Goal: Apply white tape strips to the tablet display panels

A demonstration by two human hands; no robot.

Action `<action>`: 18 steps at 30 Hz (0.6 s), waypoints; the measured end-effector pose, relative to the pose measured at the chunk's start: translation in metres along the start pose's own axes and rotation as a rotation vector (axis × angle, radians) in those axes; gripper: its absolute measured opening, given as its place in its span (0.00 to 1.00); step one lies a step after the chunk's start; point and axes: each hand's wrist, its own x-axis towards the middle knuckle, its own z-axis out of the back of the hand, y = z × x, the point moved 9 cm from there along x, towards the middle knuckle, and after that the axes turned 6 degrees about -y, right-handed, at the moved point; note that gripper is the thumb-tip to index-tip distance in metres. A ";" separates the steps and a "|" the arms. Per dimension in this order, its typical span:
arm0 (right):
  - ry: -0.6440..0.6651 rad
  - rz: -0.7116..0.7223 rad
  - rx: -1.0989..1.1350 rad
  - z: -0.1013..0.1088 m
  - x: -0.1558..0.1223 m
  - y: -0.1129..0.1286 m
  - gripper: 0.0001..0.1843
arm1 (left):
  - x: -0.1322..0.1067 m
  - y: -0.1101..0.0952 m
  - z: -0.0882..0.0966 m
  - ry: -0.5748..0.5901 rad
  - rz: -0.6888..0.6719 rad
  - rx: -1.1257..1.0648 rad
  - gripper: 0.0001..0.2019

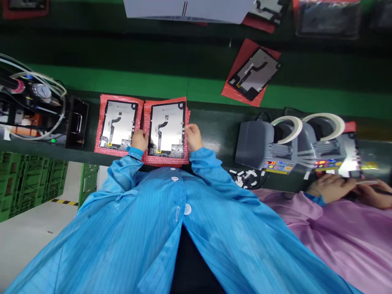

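A flat tablet panel [167, 128], silver back with a black flex cable, lies on a red bubble-wrap sheet [147, 110] at the near edge of the bench. My left hand [139, 141] grips its left edge, fingers curled. My right hand [193, 136] grips its right edge the same way. Both arms are in blue smock sleeves. A second like panel [118, 124] lies on its own red sheet just to the left, touching nothing of mine.
A third panel on red wrap [252, 72] rides the green belt behind. Two grey tape dispensers [269, 145] stand to the right, where a co-worker's hands [332, 188] in pink sleeves work. A machine with a gauge [41, 90] sits far left; green crates [27, 183] below.
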 end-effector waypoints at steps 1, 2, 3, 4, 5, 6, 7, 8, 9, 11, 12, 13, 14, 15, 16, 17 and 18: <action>0.072 -0.050 0.112 -0.006 -0.004 -0.002 0.13 | 0.000 -0.004 0.001 -0.017 -0.013 -0.019 0.06; 0.153 -0.086 0.206 -0.012 -0.008 -0.001 0.18 | 0.000 -0.007 0.003 -0.035 -0.025 -0.043 0.06; 0.226 -0.101 0.274 -0.017 -0.013 0.003 0.23 | -0.001 -0.009 0.005 -0.047 -0.029 -0.076 0.06; 0.280 -0.095 0.315 -0.020 -0.017 0.009 0.27 | -0.002 -0.009 0.007 -0.052 -0.021 -0.121 0.07; 0.309 -0.078 0.337 -0.021 -0.020 0.017 0.30 | -0.003 -0.007 0.010 -0.054 0.004 -0.178 0.07; 0.322 -0.057 0.346 -0.023 -0.022 0.026 0.32 | -0.004 -0.002 0.013 -0.058 0.040 -0.242 0.08; 0.333 -0.037 0.348 -0.026 -0.024 0.034 0.32 | -0.004 0.004 0.019 -0.072 0.078 -0.304 0.07; 0.353 -0.020 0.346 -0.034 -0.025 0.042 0.32 | -0.004 0.012 0.027 -0.101 0.109 -0.357 0.07; 0.387 -0.007 0.342 -0.045 -0.027 0.050 0.32 | -0.002 0.022 0.039 -0.145 0.129 -0.392 0.07; 0.490 0.016 0.339 -0.079 -0.032 0.063 0.32 | 0.002 0.044 0.071 -0.264 0.128 -0.403 0.06; 0.547 0.029 0.341 -0.100 -0.034 0.069 0.32 | 0.005 0.056 0.088 -0.325 0.117 -0.383 0.06; 0.597 0.045 0.343 -0.121 -0.036 0.072 0.32 | 0.007 0.068 0.106 -0.381 0.110 -0.354 0.06; 0.637 0.063 0.340 -0.141 -0.038 0.074 0.33 | 0.010 0.080 0.122 -0.429 0.107 -0.321 0.06; 0.666 0.080 0.330 -0.161 -0.040 0.074 0.34 | 0.013 0.091 0.135 -0.469 0.111 -0.287 0.05; 0.678 0.092 0.309 -0.178 -0.041 0.072 0.35 | 0.015 0.101 0.146 -0.500 0.123 -0.253 0.04; 0.674 0.102 0.274 -0.192 -0.042 0.068 0.36 | 0.018 0.109 0.152 -0.516 0.142 -0.219 0.04; 0.655 0.112 0.226 -0.204 -0.043 0.063 0.36 | 0.021 0.116 0.154 -0.513 0.168 -0.183 0.04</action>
